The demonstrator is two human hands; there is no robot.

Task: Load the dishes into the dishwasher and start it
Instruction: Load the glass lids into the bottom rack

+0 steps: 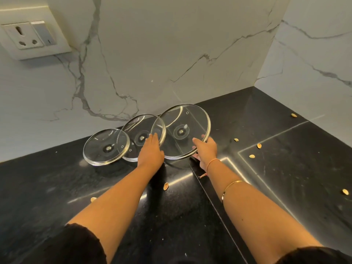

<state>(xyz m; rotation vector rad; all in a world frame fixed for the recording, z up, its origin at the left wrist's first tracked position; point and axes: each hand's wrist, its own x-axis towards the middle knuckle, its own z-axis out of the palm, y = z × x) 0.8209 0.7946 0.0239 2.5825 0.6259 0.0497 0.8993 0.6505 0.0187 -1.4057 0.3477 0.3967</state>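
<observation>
Right hand (206, 149) pinches the largest lid (177, 119) by its rim, and left hand (151, 151) rests flat-fingered on the middle lid (136, 128). Both lids lean against the wall (152, 63) at the back of the bench (266, 121). Stiff, slick, breakable glass, so the metal rim looks the safest hold.

A white marble wall (171, 44) with grey veins rises behind the black stone bench (57, 187) and meets a second marble wall (314, 63) in a corner at the right. High on the left of the back wall sits a cream socket plate (32, 38) with a three-pin outlet and a grey rocker switch (43, 33). The polished bench has straight seams (274, 134) that catch bright light. Pistachio shells (259, 145) lie scattered on it.
</observation>
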